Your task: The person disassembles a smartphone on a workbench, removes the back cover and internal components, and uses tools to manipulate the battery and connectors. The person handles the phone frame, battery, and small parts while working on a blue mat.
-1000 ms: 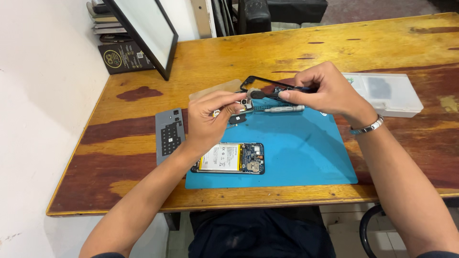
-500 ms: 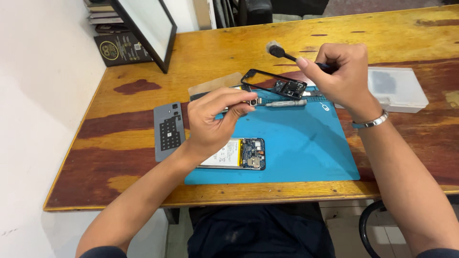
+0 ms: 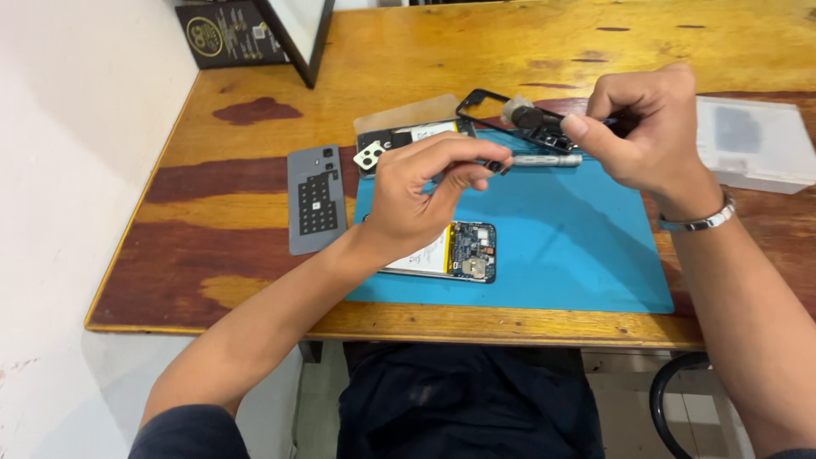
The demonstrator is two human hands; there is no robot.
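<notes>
Nearest the viewer, an opened phone lies on a blue mat near the front edge of the counter, its battery and circuit board showing. The left hand hovers just above it, its fingers pinched together on a small dark part that is too small to identify. To the left, off the mat, a grey back cover lies flat.

Beyond the left hand, a metal screwdriver lies on the mat's far edge. The right hand is raised over that edge, fingers closed on a dark brush-like tool; how it is gripped is partly hidden. Beneath it lies a black frame, and beside that a dark panel with a white camera piece. Further right sits a white box. At the far left stand a dark book and a framed panel.

Risk, as a judgement: the pinched part is tiny and held over open electronics; a slip could drop it into the phone or let it roll off the counter.

Count: one phone, one mat, one cover, one frame, one screwdriver, one box, two hands.
</notes>
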